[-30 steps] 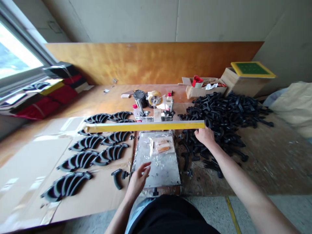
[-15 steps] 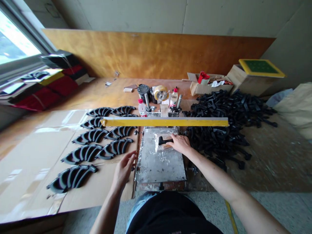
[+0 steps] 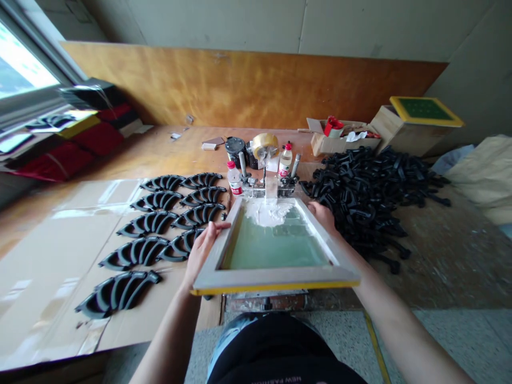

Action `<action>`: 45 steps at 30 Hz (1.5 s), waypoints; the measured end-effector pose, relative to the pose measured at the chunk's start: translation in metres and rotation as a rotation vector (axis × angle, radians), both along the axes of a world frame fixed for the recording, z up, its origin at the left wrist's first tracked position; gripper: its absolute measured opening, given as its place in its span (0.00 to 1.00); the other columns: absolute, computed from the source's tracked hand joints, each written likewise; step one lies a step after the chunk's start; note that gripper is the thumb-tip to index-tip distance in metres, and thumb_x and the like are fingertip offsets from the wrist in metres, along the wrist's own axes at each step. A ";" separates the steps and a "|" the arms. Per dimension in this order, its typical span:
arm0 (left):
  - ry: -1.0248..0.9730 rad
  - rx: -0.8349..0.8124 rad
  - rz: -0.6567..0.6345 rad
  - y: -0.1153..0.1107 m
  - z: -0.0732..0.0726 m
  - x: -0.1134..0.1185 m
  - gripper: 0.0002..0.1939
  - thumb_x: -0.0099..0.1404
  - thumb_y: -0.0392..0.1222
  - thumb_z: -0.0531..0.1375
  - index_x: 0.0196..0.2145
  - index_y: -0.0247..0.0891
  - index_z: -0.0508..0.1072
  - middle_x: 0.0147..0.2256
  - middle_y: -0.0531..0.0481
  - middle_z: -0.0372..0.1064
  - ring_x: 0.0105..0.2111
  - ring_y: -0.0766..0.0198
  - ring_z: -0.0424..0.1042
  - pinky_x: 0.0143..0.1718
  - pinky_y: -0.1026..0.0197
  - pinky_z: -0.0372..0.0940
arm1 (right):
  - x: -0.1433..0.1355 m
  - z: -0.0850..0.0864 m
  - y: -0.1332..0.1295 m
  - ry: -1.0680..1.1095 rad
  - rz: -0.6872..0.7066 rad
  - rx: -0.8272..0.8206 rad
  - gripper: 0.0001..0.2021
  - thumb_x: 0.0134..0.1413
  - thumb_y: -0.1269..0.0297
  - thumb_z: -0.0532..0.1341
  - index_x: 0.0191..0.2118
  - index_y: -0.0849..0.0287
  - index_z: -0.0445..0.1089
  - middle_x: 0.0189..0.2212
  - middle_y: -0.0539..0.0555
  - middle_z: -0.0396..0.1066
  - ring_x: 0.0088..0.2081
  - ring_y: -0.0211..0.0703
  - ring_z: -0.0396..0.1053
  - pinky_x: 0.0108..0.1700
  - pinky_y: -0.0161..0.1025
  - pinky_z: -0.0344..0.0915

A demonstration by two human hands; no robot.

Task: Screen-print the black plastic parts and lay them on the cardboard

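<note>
Now, between our hands we have a flat screen frame [image 3: 276, 279], tilted, its near rail lying well above the edge of a metal plate [image 3: 298, 293] that it mostly hides. Our left hand [image 3: 203, 245] is at the left rail, fingers stretched toward it and touching its outer side; we cannot tell whether the thumb pinches anything. Our right hand [image 3: 323, 217] is against the right rail toward its far end, fingers bent, though the rail hides part of them and we cannot tell how firmly they close.

Inside the frame we see green mesh [image 3: 276, 249], with white paste [image 3: 269, 213] spread thickly over its far part. The near rail shows a yellow lower edge.

Just beyond the frame we find two bottles with red caps, the left bottle [image 3: 234, 180] and the right bottle [image 3: 285, 161], with a tape roll [image 3: 264, 145] and a black tub [image 3: 235, 148] around them. To our left, curved black pieces [image 3: 120, 294] lie in fanned rows on cardboard [image 3: 52, 234]. To our right we have a heap of black parts [image 3: 360, 197]; at its far side stand an open box [image 3: 330, 145] and a taller box [image 3: 406, 133] with a yellow-edged green panel [image 3: 426, 110] on top.
</note>
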State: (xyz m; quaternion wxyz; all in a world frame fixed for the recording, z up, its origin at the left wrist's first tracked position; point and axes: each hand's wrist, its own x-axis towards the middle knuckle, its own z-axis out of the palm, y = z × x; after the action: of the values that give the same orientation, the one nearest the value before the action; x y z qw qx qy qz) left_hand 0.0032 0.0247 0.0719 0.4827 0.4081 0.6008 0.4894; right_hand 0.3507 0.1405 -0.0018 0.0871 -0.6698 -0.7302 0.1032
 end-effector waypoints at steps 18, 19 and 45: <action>0.205 -0.151 -0.064 -0.020 -0.124 -0.003 0.36 0.60 0.60 0.59 0.60 0.38 0.67 0.42 0.43 0.77 0.43 0.51 0.76 0.44 0.53 0.69 | -0.101 0.006 0.011 -0.086 0.337 0.212 0.04 0.59 0.70 0.59 0.39 0.60 0.70 0.40 0.60 0.73 0.45 0.49 0.68 0.46 0.40 0.63; 0.195 -0.148 -0.065 -0.020 -0.125 -0.003 0.36 0.60 0.60 0.59 0.60 0.37 0.67 0.44 0.42 0.77 0.44 0.51 0.76 0.45 0.53 0.69 | -0.101 0.005 0.003 -0.081 0.391 0.209 0.05 0.58 0.71 0.58 0.39 0.60 0.70 0.40 0.59 0.73 0.45 0.48 0.67 0.46 0.40 0.63; 0.025 -0.137 -0.066 -0.018 -0.035 -0.006 0.36 0.58 0.66 0.60 0.56 0.38 0.71 0.36 0.50 0.74 0.29 0.64 0.70 0.28 0.65 0.64 | -0.089 0.057 0.055 0.170 0.309 0.186 0.31 0.56 0.60 0.67 0.65 0.46 0.59 0.46 0.51 0.76 0.44 0.45 0.73 0.48 0.39 0.66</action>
State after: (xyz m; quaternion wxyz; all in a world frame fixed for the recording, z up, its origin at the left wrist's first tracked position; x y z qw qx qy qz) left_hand -0.0024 0.0067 0.0371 0.5177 0.4000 0.6250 0.4258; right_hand 0.2615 0.1953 0.0554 0.1931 -0.5275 -0.8208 0.1035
